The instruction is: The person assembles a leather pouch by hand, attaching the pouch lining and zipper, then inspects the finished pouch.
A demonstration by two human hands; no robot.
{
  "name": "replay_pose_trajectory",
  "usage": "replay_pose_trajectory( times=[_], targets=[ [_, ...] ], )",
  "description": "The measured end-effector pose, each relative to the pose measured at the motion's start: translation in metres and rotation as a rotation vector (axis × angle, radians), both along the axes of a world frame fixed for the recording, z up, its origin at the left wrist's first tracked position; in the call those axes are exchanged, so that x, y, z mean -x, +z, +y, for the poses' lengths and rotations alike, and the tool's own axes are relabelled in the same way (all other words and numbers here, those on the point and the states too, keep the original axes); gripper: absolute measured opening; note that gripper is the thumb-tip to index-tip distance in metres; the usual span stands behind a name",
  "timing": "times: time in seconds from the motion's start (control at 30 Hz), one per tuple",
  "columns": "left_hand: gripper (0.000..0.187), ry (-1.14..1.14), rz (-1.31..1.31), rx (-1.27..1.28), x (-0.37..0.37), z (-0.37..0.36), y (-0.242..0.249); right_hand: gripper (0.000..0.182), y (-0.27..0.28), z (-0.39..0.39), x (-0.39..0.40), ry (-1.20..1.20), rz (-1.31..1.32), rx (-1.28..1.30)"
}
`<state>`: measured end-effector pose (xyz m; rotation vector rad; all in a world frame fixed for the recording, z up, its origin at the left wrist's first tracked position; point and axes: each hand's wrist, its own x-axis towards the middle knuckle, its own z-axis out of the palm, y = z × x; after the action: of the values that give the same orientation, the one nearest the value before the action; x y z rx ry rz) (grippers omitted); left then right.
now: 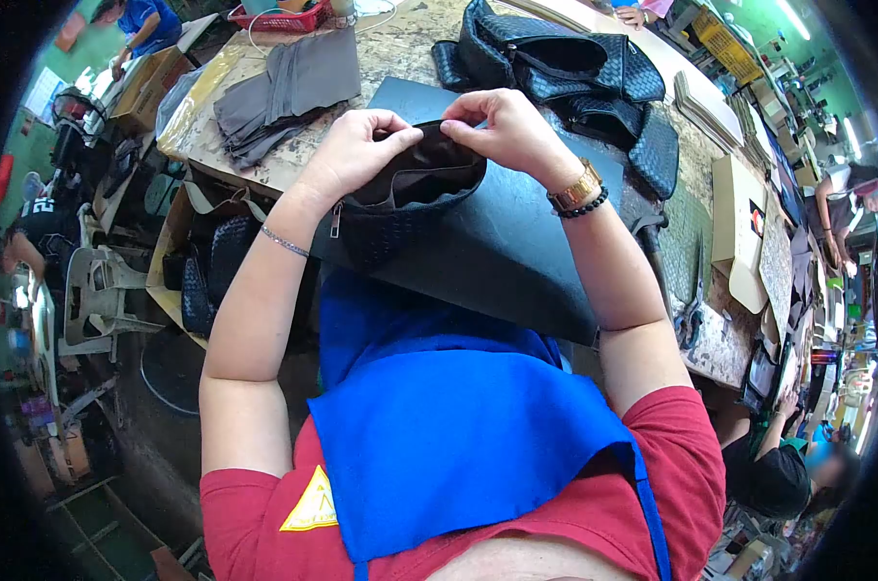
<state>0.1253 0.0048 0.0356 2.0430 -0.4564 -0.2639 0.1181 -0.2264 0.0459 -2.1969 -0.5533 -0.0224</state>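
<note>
A dark woven bag (395,225) lies with its mouth open on a black board (526,254) at the table's near edge. Its brown lining and an inner pocket edge show, and a zipper pull hangs at its left side. My left hand (366,145) pinches the far rim of the bag, left of its middle. Just to the right, my right hand (497,126) pinches the same rim between thumb and fingers. The two hands are close together but apart.
Grey-brown fabric pieces (289,92) lie at the back left, near a red basket (282,17). Black woven bags (565,73) are heaped at the back right. Scissors (691,320) and an open cardboard box (739,232) are on the right. Other people work around.
</note>
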Motion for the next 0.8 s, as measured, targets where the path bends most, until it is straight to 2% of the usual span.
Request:
replay_pose_trajectory(
  times=[0.2,0.3,0.37,0.47,0.6,0.73,0.8],
  targets=[
    [0.022,0.009,-0.019,-0.118,0.002,-0.003,0.005,0.024,-0.009,-0.003,-0.013,0.069,0.054,-0.003],
    [0.021,-0.099,-0.045,-0.134,0.004,0.004,0.006,0.023,-0.009,-0.009,-0.016,0.078,0.169,-0.093],
    [0.017,-0.102,-0.206,-0.341,0.003,0.012,0.011,0.022,-0.009,-0.013,-0.014,0.048,0.161,-0.149],
    [0.022,-0.089,-0.480,-0.557,-0.007,0.022,0.022,0.022,-0.004,-0.009,0.003,-0.006,0.261,-0.238],
    [0.013,-0.088,-0.923,-0.860,-0.021,0.023,0.030,0.021,-0.015,0.018,0.030,-0.110,0.172,-0.360],
    [0.011,-0.230,-0.867,-0.407,-0.015,0.025,0.026,0.019,-0.030,0.014,0.025,-0.152,0.181,-0.389],
    [0.012,-0.275,-0.741,-0.320,-0.014,0.028,0.027,0.019,-0.035,0.009,0.023,-0.138,0.171,-0.404]
  ],
)
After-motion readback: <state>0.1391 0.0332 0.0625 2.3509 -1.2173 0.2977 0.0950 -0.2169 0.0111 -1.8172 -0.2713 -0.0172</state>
